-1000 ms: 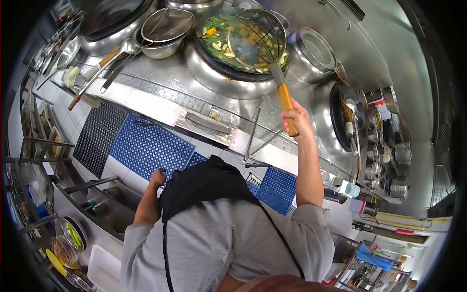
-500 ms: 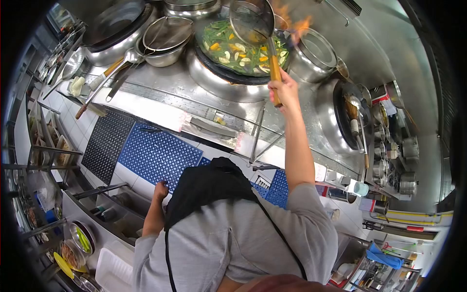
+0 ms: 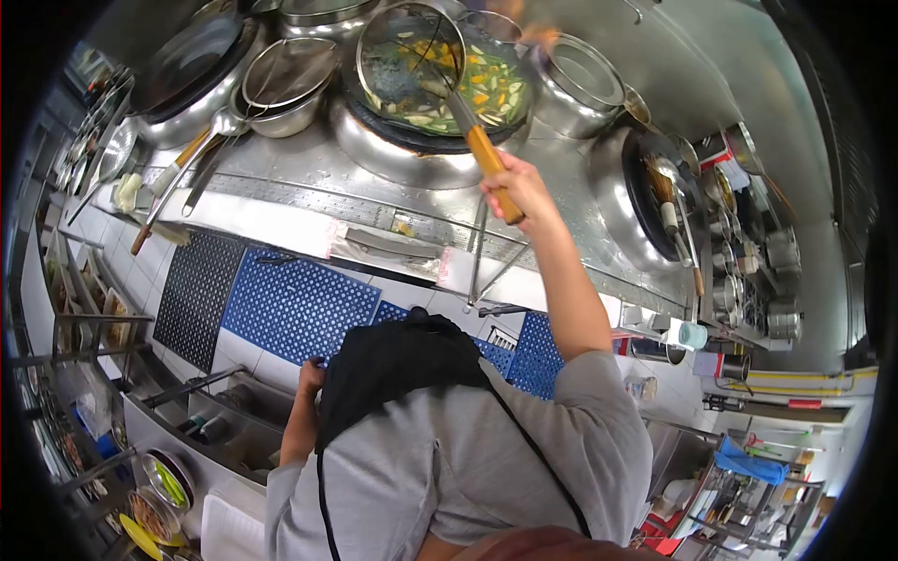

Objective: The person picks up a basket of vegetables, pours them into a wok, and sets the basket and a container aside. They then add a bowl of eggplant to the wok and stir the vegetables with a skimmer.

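Note:
In my right hand (image 3: 521,192), fingers closed round its wooden handle, is a round mesh strainer (image 3: 412,56). The strainer's bowl overlaps the left side of a large wok (image 3: 440,142) on the range. Green strips, orange pieces and pale slices of vegetables (image 3: 486,93) lie in liquid in the wok, partly hidden behind the strainer. My left hand (image 3: 310,377) hangs low beside the black apron (image 3: 398,365), away from the range. Its fingers look curled, and I cannot tell what, if anything, is in them.
Flame (image 3: 540,37) flares behind the wok. Left of it, a second strainer (image 3: 292,70) rests over a metal bowl (image 3: 288,120), near a ladle (image 3: 227,122). A lidded pot (image 3: 585,103) stands to the right, beside another wok (image 3: 622,201) holding a brush (image 3: 662,192).
My right hand has moved the strainer left and down over the wok's left side. The flame behind the wok shows smaller. The whole view has shifted slightly.

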A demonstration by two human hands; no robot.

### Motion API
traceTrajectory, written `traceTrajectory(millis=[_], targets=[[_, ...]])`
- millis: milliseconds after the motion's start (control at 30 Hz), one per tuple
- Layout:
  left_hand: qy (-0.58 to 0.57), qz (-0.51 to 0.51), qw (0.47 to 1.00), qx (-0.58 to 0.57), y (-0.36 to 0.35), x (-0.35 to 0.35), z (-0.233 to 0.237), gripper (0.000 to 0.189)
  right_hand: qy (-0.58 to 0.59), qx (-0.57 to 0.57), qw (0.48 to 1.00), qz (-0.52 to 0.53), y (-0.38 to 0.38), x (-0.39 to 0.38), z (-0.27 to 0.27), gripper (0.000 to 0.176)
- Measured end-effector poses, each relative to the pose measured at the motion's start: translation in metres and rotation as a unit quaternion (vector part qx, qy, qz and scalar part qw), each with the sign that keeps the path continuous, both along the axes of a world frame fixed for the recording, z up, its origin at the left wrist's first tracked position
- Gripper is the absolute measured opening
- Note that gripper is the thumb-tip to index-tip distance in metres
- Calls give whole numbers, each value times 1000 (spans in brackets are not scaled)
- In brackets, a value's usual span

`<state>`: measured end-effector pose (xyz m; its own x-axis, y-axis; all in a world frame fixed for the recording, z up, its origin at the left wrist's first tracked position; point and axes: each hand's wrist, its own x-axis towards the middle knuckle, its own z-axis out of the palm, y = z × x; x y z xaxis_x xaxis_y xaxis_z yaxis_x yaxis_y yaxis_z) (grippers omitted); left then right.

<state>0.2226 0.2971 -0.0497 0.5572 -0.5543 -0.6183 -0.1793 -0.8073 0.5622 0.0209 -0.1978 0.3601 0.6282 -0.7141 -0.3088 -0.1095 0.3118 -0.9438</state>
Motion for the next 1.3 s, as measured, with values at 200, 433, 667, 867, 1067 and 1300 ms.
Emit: traceTrajectory(millis=[200, 433, 667, 867, 1067, 1300], targets=[[-65, -93, 993, -35, -25, 14, -10, 46, 82, -116, 989, -32, -5, -56, 24, 75], [-4, -37, 999, -29, -30, 28, -24, 44, 75, -236, 957, -147, -14, -53, 27, 73], [-64, -55, 994, -66, -12, 30, -19, 40, 154, -295, 896, -292, -33, 16, -39, 70], [-108, -47, 991, -59, 20, 16, -31, 40, -132, 19, 962, -237, -45, 62, -65, 19], [-38, -11, 999, -19, 31, 10, -36, 40, -177, 212, 947, -165, -69, 30, -44, 11], [-58, -72, 996, -20, 2, 20, -14, 47, -120, -23, 983, -135, -14, 14, 4, 54]])
